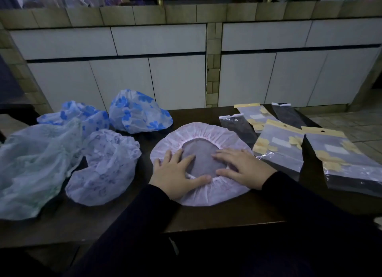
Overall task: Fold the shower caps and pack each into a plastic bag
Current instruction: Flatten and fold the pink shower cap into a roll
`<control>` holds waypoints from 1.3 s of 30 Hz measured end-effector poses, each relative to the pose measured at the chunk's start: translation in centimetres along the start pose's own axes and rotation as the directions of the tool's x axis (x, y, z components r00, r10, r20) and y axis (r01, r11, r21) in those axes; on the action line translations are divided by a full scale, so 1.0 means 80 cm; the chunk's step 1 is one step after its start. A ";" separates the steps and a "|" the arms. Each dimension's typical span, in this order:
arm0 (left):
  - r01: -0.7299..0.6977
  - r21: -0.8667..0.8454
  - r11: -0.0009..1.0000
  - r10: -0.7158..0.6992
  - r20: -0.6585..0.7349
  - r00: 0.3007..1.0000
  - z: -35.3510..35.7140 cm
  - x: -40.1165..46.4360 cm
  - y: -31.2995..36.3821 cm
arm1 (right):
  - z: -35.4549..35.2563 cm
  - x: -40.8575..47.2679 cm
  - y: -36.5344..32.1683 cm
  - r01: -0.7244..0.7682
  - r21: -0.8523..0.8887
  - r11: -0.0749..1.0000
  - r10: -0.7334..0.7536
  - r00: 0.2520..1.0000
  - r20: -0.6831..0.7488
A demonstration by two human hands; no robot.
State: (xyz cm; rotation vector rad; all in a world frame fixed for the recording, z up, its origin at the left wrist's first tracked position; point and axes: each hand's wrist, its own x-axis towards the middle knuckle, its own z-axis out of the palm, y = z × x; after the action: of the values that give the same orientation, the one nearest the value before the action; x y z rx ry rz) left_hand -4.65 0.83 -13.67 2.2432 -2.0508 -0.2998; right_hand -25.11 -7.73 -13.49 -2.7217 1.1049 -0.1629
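Your pink-trimmed shower cap lies flat and round, opening up, mid-surface. To your left sit four crumpled caps: two blue-flowered, one lilac-patterned, one pale green. Plastic bags lie overlapping at your right.

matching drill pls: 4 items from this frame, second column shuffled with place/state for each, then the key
1. pink shower cap
2. green shower cap
3. blue-flowered shower cap
4. plastic bags

A. far left of the table, crumpled
B. laid out on the right side
C. spread flat, opening up, under both hands
D. bunched near the table's back edge

Pairs: 1-C, 2-A, 3-D, 4-B. The left hand and right hand press the pink cap flat.
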 end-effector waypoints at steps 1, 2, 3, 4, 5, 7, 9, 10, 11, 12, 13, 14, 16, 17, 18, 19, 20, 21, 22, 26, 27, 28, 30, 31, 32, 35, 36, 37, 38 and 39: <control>-0.005 -0.020 1.000 0.005 -0.013 1.000 -0.002 0.000 0.000 | -0.001 -0.002 -0.002 0.012 0.028 1.000 -0.011 1.000 -0.029; -0.012 -0.044 0.999 0.010 -0.033 0.999 -0.004 -0.001 0.000 | -0.004 -0.005 -0.004 0.031 0.073 0.997 -0.026 0.997 -0.066; -0.021 -0.074 0.997 0.016 -0.064 0.998 -0.006 -0.001 -0.001 | -0.006 -0.009 -0.004 0.060 0.127 0.990 -0.046 0.993 -0.111; -0.032 -0.110 0.993 0.021 -0.101 0.995 -0.008 -0.002 -0.003 | -0.008 -0.013 -0.003 0.094 0.177 0.980 -0.066 0.985 -0.161; -0.037 -0.158 0.987 0.016 -0.133 0.991 -0.007 -0.002 -0.005 | -0.010 -0.018 -0.002 0.124 0.211 0.970 -0.080 0.975 -0.206; -0.027 -0.300 0.954 -0.028 -0.178 0.984 -0.007 -0.003 -0.009 | -0.013 -0.024 0.001 0.144 0.244 0.959 -0.090 0.972 -0.218; 0.014 -0.454 0.891 -0.115 -0.196 0.974 -0.008 -0.003 -0.009 | -0.012 -0.024 0.005 0.134 0.282 0.950 -0.091 0.983 -0.162; 0.039 -0.493 0.869 -0.154 -0.196 0.968 -0.008 -0.002 -0.008 | -0.012 -0.024 0.005 0.129 0.305 0.943 -0.088 0.986 -0.144; 0.062 -0.503 0.862 -0.187 -0.202 0.961 -0.009 -0.001 -0.008 | -0.012 -0.023 0.005 0.123 0.328 0.937 -0.084 0.988 -0.132; 0.078 -0.503 0.861 -0.210 -0.211 0.955 -0.010 0.000 -0.007 | -0.013 -0.023 0.005 0.122 0.345 0.931 -0.087 0.989 -0.116; 0.086 -0.505 0.859 -0.223 -0.218 0.950 -0.009 0.001 -0.008 | -0.014 -0.024 0.006 0.118 0.351 0.929 -0.092 0.992 -0.091; 0.084 -0.505 0.859 -0.225 -0.224 0.948 -0.010 0.001 -0.007 | -0.015 -0.025 0.006 0.114 0.349 0.930 -0.097 0.993 -0.066; 0.067 -0.480 0.875 -0.203 -0.239 0.950 -0.007 0.003 -0.009 | -0.014 -0.024 0.010 0.120 0.344 0.931 -0.105 0.992 -0.063; 0.059 -0.473 0.879 -0.193 -0.240 0.951 -0.007 0.004 -0.010 | -0.012 -0.023 0.013 0.123 0.355 0.927 -0.096 0.991 -0.095; 0.044 -0.483 0.874 -0.182 -0.241 0.954 -0.006 0.005 -0.010 | -0.009 -0.021 0.014 0.119 0.380 0.917 -0.067 0.987 -0.146; 0.018 -0.514 0.858 -0.169 -0.248 0.954 -0.007 0.004 -0.009 | -0.008 -0.019 0.013 0.102 0.419 0.902 -0.014 0.978 -0.208; -0.020 -0.560 0.828 -0.157 -0.266 0.951 -0.008 0.002 -0.008 | -0.006 -0.017 0.011 0.079 0.465 0.882 0.054 0.962 -0.266; -0.070 -0.616 0.785 -0.149 -0.297 0.943 -0.010 -0.001 -0.007 | -0.007 -0.013 0.007 0.060 0.504 0.862 0.122 0.939 -0.322; -0.126 -0.666 0.735 -0.142 -0.333 0.932 -0.010 -0.003 -0.007 | -0.007 -0.008 0.002 0.042 0.533 0.845 0.188 0.910 -0.370; -0.346 -0.699 0.626 -0.012 -0.452 0.892 -0.012 -0.009 -0.013 | -0.023 0.021 -0.011 -0.095 0.660 0.746 0.459 0.791 -0.405; -0.363 -0.689 0.627 -0.007 -0.471 0.882 -0.014 -0.008 -0.013 | -0.030 0.028 -0.011 -0.115 0.691 0.714 0.505 0.768 -0.394; -0.363 -0.685 0.632 -0.025 -0.487 0.873 -0.016 -0.007 -0.011 | -0.037 0.035 -0.010 -0.118 0.710 0.695 0.530 0.750 -0.394; -0.334 -0.678 0.655 -0.101 -0.517 0.850 -0.020 -0.003 -0.009 | -0.049 0.043 -0.004 -0.074 0.724 0.685 0.518 0.749 -0.413; -0.326 -0.677 0.660 -0.124 -0.526 0.841 -0.020 0.000 -0.010 | -0.053 0.042 0.000 -0.029 0.728 0.685 0.477 0.773 -0.419; -0.318 -0.681 0.660 -0.136 -0.525 0.840 -0.020 0.004 -0.012 | -0.055 0.040 0.005 0.020 0.731 0.682 0.420 0.808 -0.414; -0.212 -0.701 0.681 -0.204 -0.460 0.864 -0.020 0.021 -0.019 | -0.053 0.027 0.016 0.076 0.716 0.694 0.262 0.899 -0.350; -0.171 -0.697 0.696 -0.222 -0.436 0.872 -0.021 0.026 -0.019 | -0.051 0.025 0.017 0.053 0.701 0.711 0.255 0.910 -0.327; -0.138 -0.688 0.712 -0.227 -0.413 0.882 -0.021 0.031 -0.020 | -0.048 0.025 0.017 0.019 0.679 0.734 0.271 0.909 -0.318; -0.117 -0.678 0.726 -0.222 -0.391 0.893 -0.022 0.035 -0.019 | -0.046 0.026 0.017 -0.027 0.650 0.760 0.304 0.898 -0.318; -0.094 -0.667 0.739 -0.219 -0.370 0.903 -0.023 0.039 -0.018 | -0.045 0.029 0.015 -0.080 0.625 0.776 0.350 0.880 -0.322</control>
State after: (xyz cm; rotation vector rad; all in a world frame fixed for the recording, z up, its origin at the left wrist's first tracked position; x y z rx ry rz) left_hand -2.61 -2.22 -12.42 1.7191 -1.3331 -0.4256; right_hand -24.89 -10.70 -10.20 -2.0056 1.2036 -0.9374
